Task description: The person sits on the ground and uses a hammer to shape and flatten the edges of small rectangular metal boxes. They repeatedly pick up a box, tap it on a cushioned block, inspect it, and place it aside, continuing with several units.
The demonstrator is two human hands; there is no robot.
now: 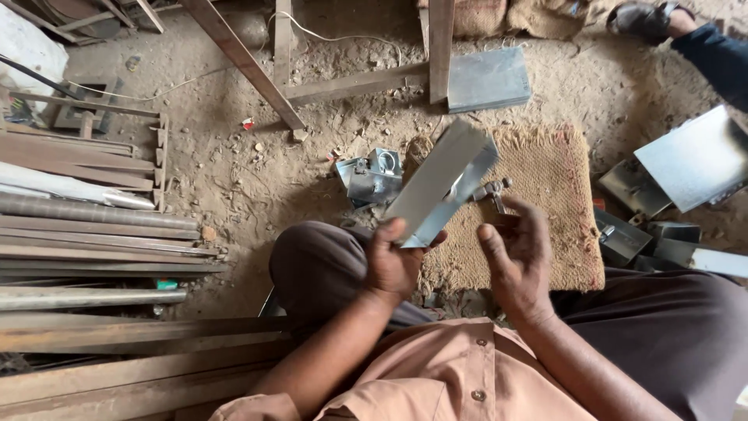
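Fingers of our left hand point(393, 265) are closed round the lower end of a folded strip of grey sheet metal point(446, 181), thumb on the near face and the other fingers wrapped behind, so the strip rises from the fist toward the centre of the frame and tilts to the upper right. Our right hand point(520, 261) sits just right of it with the fingers curled shut on a small metal tool point(492, 192); its head pokes up above the knuckles and meets the strip's right edge about halfway along. What kind of tool it is we cannot tell.

To do this well, we judge the left grip should stay low and firm so the strip does not twist, with the tool held square to the edge and fingertips clear of the cut metal.

Behind both hands a woven mat point(549, 203) lies on the dirt floor, and a small metal box point(374, 178) rests left of centre.
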